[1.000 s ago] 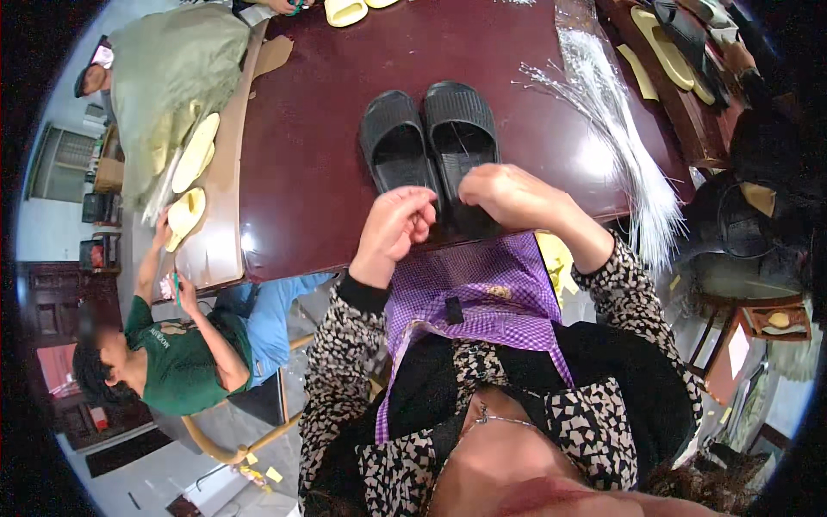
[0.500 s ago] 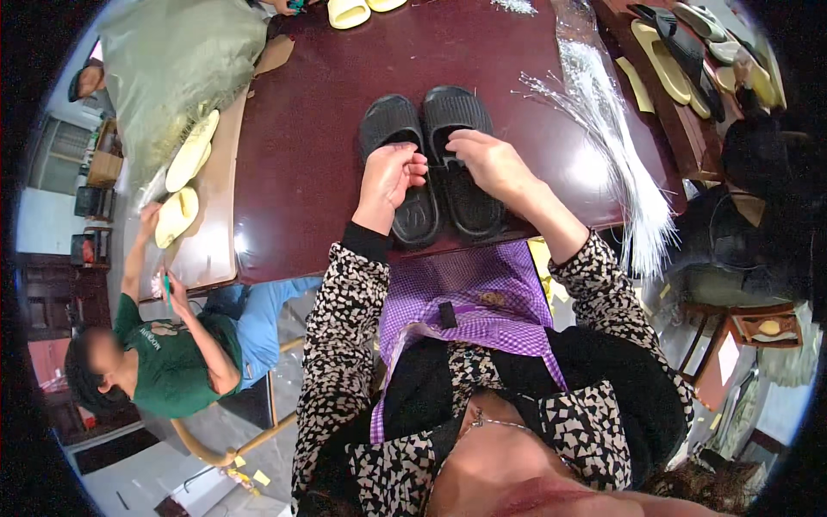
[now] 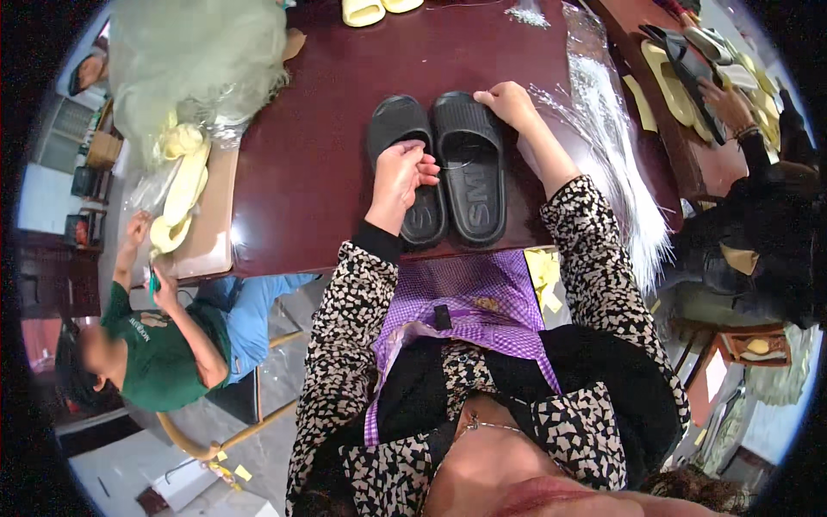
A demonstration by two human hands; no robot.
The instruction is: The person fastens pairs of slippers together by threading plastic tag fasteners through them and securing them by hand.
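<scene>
Black slides lie paired on our desk, long axes pointing away — left hand pinches the left one, right hand grips the other's far edge.

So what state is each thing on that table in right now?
Left black slipper: flat on the table, sole down, left hand resting on it.
Right black slipper: flat beside the other, touching it, right hand at its toe end.
Clear plastic bags: loose heap, lying right of the slippers.
Yellow slippers: stacked at the table's left edge.
</scene>
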